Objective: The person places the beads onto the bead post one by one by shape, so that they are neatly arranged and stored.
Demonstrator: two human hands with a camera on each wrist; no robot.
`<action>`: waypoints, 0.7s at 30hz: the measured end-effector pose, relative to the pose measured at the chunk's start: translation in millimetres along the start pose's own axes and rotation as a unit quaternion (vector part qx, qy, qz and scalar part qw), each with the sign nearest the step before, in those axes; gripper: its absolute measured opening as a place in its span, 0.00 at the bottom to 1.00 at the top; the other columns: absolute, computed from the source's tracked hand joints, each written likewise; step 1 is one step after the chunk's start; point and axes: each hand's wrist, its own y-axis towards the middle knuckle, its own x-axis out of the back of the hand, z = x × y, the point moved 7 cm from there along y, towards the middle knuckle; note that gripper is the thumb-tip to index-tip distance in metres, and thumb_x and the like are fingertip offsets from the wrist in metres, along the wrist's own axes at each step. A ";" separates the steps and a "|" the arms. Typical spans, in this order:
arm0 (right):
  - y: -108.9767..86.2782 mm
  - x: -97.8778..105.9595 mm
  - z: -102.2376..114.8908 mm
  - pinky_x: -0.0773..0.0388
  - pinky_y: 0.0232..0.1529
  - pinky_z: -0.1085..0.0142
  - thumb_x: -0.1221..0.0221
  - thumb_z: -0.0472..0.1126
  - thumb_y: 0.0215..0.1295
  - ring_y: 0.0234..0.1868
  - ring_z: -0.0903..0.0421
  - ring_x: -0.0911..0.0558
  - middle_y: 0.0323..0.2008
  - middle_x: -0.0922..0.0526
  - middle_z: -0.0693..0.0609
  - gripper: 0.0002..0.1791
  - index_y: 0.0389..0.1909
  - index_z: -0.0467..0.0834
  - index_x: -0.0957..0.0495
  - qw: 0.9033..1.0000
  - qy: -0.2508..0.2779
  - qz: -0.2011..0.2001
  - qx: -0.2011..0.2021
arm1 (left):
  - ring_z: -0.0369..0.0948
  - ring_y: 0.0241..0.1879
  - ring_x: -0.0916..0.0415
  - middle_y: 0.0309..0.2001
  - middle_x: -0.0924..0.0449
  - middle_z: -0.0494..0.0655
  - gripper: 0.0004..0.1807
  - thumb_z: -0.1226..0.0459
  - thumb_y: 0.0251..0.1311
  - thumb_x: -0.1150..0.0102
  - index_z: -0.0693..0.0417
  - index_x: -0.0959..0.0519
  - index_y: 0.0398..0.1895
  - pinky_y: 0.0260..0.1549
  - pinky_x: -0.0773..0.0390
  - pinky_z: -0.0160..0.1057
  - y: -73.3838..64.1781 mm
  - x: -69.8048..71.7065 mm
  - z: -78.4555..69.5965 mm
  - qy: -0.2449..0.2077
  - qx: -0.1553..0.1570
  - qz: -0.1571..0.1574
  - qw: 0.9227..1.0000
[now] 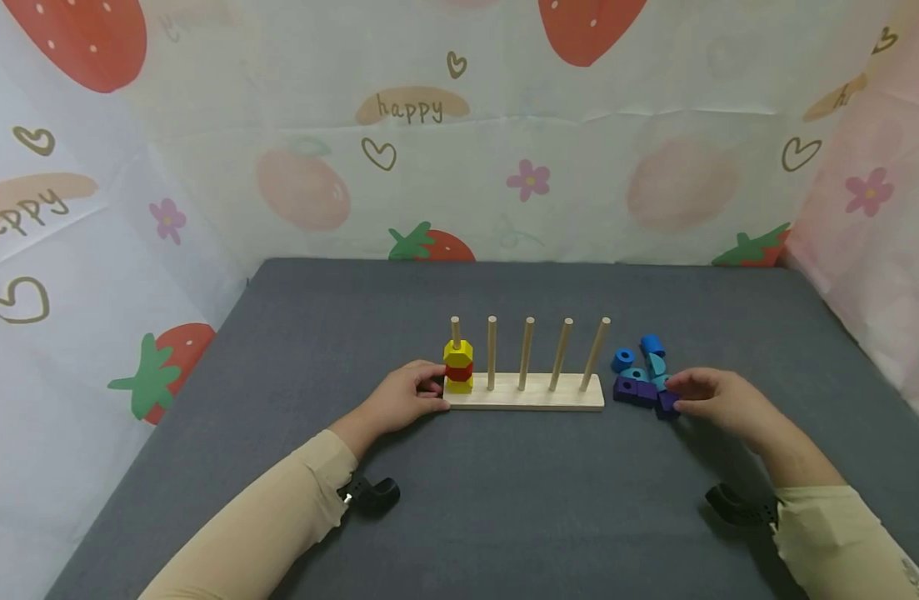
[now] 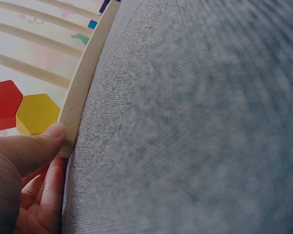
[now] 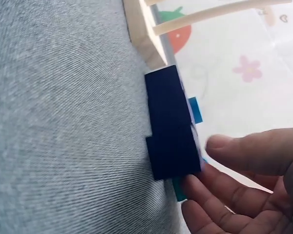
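My left hand (image 1: 402,396) holds the left end of a wooden peg board (image 1: 526,401); in the left wrist view its thumb (image 2: 53,131) presses that end, with fingers curled below. On the leftmost peg, a red hexagonal block (image 1: 459,372) sits between an upper yellow hexagonal block (image 1: 458,355) and a lower yellow block (image 1: 459,387). My right hand (image 1: 721,404) is at the right edge of the loose blocks, nearest a purple block (image 1: 666,406). In the right wrist view the thumb (image 3: 222,145) stands apart from the purple blocks (image 3: 168,109), while fingertips reach their near end.
Four-sided purple, light blue and darker blue blocks (image 1: 622,360) lie clustered right of the board. The other upright pegs (image 1: 526,354) are bare. Grey cloth (image 1: 504,492) covers the table, and a printed curtain (image 1: 579,125) hangs behind it.
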 end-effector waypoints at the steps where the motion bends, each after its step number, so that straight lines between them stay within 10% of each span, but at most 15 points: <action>1: 0.1 -1.6 -0.7 0.25 0.42 0.60 0.42 0.41 0.61 0.47 0.47 0.25 0.47 0.23 0.39 0.19 0.51 0.35 0.27 1.000 0.000 0.009 -0.002 | 0.36 0.40 0.27 0.47 0.26 0.44 0.30 0.60 0.47 0.32 0.56 0.27 0.57 0.44 0.25 0.37 0.0 0.0 -0.2 0.000 0.000 0.000 1.000; 21: 0.6 -14.8 -2.0 0.26 0.36 0.61 0.42 0.51 0.61 0.39 0.52 0.25 0.40 0.22 0.44 0.27 0.55 0.37 0.30 0.998 -0.035 0.056 -0.011 | 0.36 0.40 0.27 0.48 0.26 0.43 0.30 0.59 0.48 0.32 0.55 0.27 0.57 0.44 0.25 0.37 2.3 -1.1 2.4 0.004 0.001 0.000 1.000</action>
